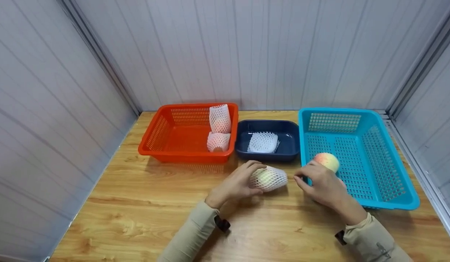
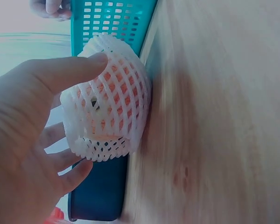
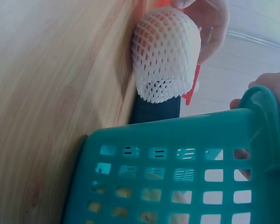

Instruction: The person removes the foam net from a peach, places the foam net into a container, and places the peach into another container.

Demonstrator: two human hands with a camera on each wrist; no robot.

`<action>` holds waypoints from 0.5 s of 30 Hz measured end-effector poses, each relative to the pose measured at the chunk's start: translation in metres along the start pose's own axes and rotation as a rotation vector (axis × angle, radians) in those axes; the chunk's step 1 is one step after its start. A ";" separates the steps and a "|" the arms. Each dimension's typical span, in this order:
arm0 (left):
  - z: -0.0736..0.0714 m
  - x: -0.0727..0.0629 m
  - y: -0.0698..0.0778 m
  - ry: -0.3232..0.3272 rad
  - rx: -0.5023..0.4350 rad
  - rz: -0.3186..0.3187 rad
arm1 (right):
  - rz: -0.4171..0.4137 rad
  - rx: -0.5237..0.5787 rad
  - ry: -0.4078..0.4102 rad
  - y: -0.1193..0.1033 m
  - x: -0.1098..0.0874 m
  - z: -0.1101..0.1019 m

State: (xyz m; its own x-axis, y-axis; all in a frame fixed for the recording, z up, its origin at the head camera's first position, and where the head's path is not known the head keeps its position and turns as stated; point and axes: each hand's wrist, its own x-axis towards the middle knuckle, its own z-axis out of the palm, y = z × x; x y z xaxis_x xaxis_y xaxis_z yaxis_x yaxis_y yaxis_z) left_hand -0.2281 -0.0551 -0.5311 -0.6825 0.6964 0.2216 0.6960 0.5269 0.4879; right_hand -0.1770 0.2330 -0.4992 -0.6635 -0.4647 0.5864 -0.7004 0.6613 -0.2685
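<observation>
My left hand (image 1: 239,182) holds a round red-and-yellow fruit (image 1: 264,178) inside a white foam net sleeve (image 1: 279,178), low over the wooden table. In the left wrist view the thumb lies on the net (image 2: 126,93) and the other fingers reach round behind; the sleeve's end sticks out past the fruit. My right hand (image 1: 323,183) hovers at the near left rim of the blue basket (image 1: 383,202), its fingers loosely bent with nothing between them. Just beyond it sits a bare yellow-and-pink fruit (image 1: 329,161); another is mostly hidden by the hand.
An orange basket (image 1: 188,156) at the back left has two netted fruits (image 1: 220,123) along its right side. Between the baskets stands a dark blue tub (image 1: 268,157) with a stack of white foam nets (image 1: 263,142). Panelled walls (image 1: 217,54) enclose the table (image 1: 144,211).
</observation>
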 end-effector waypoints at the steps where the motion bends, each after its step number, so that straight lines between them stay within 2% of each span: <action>1: 0.000 0.000 0.000 0.004 -0.002 0.003 | -0.006 -0.002 0.001 0.000 0.000 -0.001; 8: 0.001 -0.008 0.001 0.068 -0.004 0.031 | -0.043 -0.002 -0.001 -0.001 -0.002 -0.001; 15: -0.010 -0.017 0.003 0.153 -0.010 0.048 | -0.074 -0.030 -0.001 -0.004 -0.002 -0.008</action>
State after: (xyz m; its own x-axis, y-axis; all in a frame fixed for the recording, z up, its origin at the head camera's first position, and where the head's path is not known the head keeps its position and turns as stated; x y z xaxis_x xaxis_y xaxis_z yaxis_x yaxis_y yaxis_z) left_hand -0.2164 -0.0705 -0.5246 -0.6753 0.6380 0.3700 0.7266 0.4897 0.4819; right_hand -0.1711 0.2362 -0.4930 -0.6101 -0.5135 0.6034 -0.7397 0.6421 -0.2014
